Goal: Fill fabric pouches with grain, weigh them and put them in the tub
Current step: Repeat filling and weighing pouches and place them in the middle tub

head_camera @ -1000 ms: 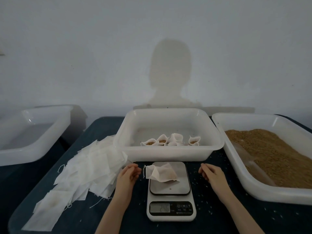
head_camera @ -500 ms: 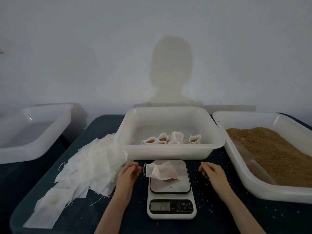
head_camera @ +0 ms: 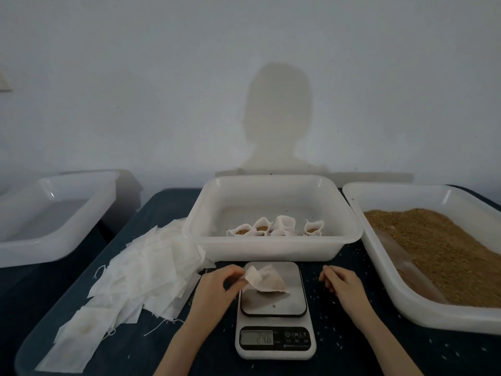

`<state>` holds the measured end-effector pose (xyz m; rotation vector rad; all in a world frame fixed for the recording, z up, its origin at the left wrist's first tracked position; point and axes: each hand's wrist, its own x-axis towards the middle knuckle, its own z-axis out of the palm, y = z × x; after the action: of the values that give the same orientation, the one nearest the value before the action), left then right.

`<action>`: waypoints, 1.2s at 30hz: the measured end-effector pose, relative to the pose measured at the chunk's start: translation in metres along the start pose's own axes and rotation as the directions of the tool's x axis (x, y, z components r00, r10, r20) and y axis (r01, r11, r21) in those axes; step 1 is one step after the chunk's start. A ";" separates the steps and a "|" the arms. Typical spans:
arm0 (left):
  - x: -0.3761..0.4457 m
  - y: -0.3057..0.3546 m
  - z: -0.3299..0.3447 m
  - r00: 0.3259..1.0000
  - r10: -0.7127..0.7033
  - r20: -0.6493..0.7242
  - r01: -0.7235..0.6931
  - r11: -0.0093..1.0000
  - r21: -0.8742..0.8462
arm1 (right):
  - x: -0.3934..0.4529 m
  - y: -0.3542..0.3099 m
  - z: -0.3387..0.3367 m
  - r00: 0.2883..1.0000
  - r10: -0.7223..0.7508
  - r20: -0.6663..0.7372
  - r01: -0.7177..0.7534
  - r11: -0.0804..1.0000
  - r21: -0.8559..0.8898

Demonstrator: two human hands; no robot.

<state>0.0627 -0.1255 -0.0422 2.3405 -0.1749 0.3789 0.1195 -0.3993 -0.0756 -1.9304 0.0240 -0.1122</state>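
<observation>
Dark tabletop: left hand (head_camera: pixel 217 284) pinches a grain-filled white fabric pouch (head_camera: pixel 267 280) on the grey digital scale (head_camera: pixel 273 308), right hand (head_camera: pixel 341 284) loosely curled and empty, several filled pouches (head_camera: pixel 273 229) already in the white plastic tub (head_camera: pixel 273 248), many flat ones (head_camera: pixel 141 272) left.

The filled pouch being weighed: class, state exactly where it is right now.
In the head view, the filled pouch lies on the scale's platform at centre, just in front of the middle tub, its left corner pinched by the left hand.

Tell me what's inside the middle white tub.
The middle tub holds a few filled pouches, some open with grain showing. Its near wall hides their bases.
</observation>
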 end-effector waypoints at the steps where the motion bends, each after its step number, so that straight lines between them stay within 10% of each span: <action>1: 0.004 0.004 -0.002 1.000 0.010 0.007 -0.010 1.000 -0.010 | 0.000 0.000 0.000 1.000 0.001 0.001 -0.001 1.000 -0.002; 6: 0.028 0.031 -0.018 1.000 0.001 -0.008 -0.003 0.973 -0.232 | 0.000 0.000 0.000 1.000 -0.003 0.008 0.003 1.000 0.009; 12: 0.080 0.041 -0.057 0.915 -0.220 -0.339 0.031 0.874 -0.484 | 0.001 0.002 0.000 1.000 0.025 0.015 -0.025 1.000 -0.005; 19: 0.130 0.008 -0.035 0.939 -0.246 -0.241 0.257 0.966 0.013 | 0.003 0.002 0.001 1.000 0.021 0.021 -0.021 1.000 -0.018; 26: 0.141 0.004 -0.034 0.922 -0.380 0.082 0.259 0.758 0.598 | 0.001 0.002 0.001 1.000 0.018 0.022 -0.017 1.000 -0.021; 31: 0.136 0.011 -0.053 0.888 -0.369 0.274 0.213 0.859 0.466 | 0.001 0.000 0.002 1.000 0.018 0.013 -0.018 0.998 -0.053; 36: 0.103 0.004 -0.083 0.964 -0.266 0.012 0.247 0.911 0.329 | 0.001 -0.001 0.002 1.000 0.016 0.018 -0.014 0.997 -0.080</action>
<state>0.1411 -0.0717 0.0498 2.6586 0.1844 0.2231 0.1203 -0.3969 -0.0753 -2.0103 0.0309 -0.0845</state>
